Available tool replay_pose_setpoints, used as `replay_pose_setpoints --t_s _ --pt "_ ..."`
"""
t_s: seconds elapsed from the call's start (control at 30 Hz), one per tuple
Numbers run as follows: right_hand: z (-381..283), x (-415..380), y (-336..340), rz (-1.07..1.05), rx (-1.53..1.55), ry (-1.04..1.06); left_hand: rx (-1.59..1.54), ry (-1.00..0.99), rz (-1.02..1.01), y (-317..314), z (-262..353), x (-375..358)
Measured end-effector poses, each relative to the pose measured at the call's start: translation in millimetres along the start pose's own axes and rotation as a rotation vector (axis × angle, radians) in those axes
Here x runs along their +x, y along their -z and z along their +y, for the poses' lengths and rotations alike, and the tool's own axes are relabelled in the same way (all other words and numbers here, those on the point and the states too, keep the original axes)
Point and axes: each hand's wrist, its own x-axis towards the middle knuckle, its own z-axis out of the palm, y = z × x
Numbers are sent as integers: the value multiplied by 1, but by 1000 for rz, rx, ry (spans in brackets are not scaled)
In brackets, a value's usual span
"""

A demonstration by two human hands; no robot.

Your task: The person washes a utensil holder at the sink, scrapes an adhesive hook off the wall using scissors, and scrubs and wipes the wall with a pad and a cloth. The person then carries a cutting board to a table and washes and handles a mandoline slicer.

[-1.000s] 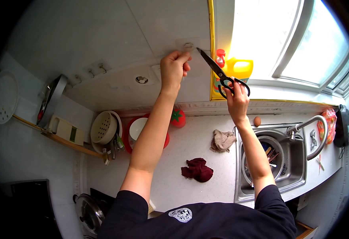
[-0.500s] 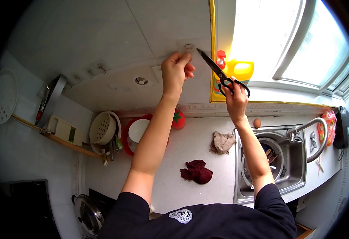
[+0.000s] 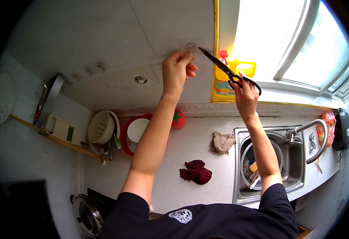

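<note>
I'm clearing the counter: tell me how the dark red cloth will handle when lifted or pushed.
The dark red cloth probably lifts floppy, given its soft folds. Pushed, its crumpled heap should bunch rather than roll.

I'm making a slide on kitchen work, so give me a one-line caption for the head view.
Scissors in the right hand, left hand raised near the wall, above a counter and sink.

A sink (image 3: 295,172), faucet (image 3: 325,138) and lidded pot (image 3: 88,212) show a kitchen.

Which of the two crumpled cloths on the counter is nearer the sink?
The beige crumpled cloth, beside the rectangular metal sink; the dark red crumpled cloth lies farther away.
</note>
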Motion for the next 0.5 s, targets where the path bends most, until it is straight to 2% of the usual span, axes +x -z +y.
replay_pose_setpoints --t_s 0.27,0.5 --pt "17 32 26 -50 -141 197 -7 -7 2 -1 1 0" --pt "18 43 33 -87 -174 235 -18 -24 6 -3 0 0"
